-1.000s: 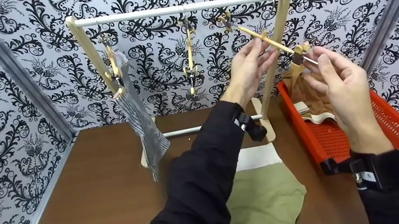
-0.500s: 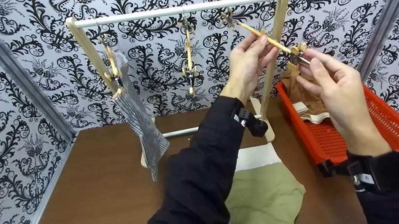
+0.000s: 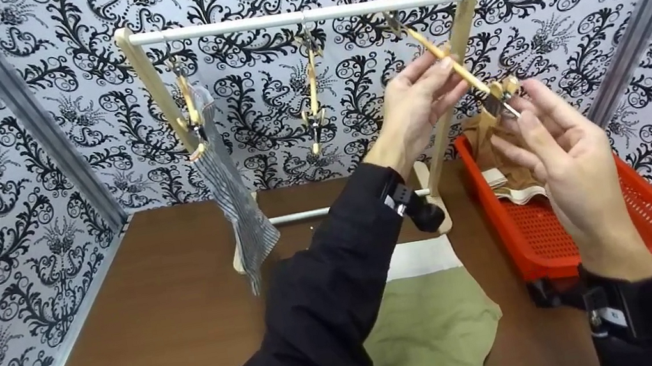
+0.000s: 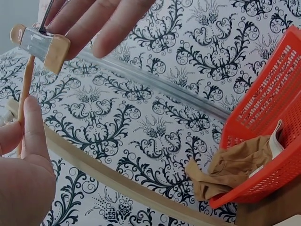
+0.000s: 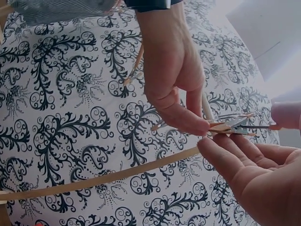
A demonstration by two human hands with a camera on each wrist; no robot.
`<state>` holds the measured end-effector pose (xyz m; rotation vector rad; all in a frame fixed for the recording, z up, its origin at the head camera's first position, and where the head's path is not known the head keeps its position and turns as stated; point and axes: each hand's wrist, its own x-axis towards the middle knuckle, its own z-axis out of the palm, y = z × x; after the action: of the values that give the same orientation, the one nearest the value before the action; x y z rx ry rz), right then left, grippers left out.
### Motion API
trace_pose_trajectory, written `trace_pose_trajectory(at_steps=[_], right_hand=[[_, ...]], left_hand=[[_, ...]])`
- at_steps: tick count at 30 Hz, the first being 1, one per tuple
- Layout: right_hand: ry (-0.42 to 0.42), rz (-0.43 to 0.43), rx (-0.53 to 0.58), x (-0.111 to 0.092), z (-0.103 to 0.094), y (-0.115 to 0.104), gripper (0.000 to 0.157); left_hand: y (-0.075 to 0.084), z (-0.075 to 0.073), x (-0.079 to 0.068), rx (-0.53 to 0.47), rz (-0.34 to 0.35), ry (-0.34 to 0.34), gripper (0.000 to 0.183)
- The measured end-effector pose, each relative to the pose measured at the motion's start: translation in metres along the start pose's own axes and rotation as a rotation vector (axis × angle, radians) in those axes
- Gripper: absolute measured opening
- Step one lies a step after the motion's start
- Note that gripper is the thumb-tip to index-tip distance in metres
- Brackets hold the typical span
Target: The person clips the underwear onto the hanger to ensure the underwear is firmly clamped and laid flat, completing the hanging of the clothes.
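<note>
Scrolled wallpaper (image 3: 5, 198) bounds the brown tabletop (image 3: 141, 327) at back and sides; a broad stretch of wood runs left of the green cloth (image 3: 429, 329), while on the right the basket (image 3: 496, 228) leaves only a narrow strip beside that cloth. Near the right post of the rack (image 3: 295, 17), the held hanger (image 3: 470, 79) slants between both hands: the left hand (image 3: 415, 108) pinches its wooden bar, and the right hand (image 3: 578, 161) pinches its near end, by the clip (image 4: 37, 44). Counted: one rack, one basket, three hangers, and three cloths, striped (image 3: 235, 203) hanging, green on the table, brown (image 4: 244, 157) in the basket.
</note>
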<state>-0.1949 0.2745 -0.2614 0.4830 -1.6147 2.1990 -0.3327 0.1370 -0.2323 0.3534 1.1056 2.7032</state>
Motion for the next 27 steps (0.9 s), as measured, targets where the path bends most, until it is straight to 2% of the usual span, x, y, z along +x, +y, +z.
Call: trace_pose_trajectory(at_steps=[6,10,17,27], right_hand=[[-0.095,0.010,0.048,-0.010,-0.006,0.007,0.050],[-0.126,0.040,0.047,-0.014,-0.010,0.015,0.048],[-0.132,0.062,0.035,-0.020,-0.011,0.034,0.045],[-0.169,0.104,0.145,-0.027,-0.011,0.059,0.041]], left_hand=[[-0.006,-0.010,-0.011,0.005,-0.023,-0.044,0.026],[-0.011,-0.022,-0.016,0.000,-0.032,-0.043,0.028],[-0.022,-0.048,-0.022,-0.030,-0.029,-0.014,0.028],[-0.028,-0.079,-0.035,-0.050,-0.058,0.015,0.031]])
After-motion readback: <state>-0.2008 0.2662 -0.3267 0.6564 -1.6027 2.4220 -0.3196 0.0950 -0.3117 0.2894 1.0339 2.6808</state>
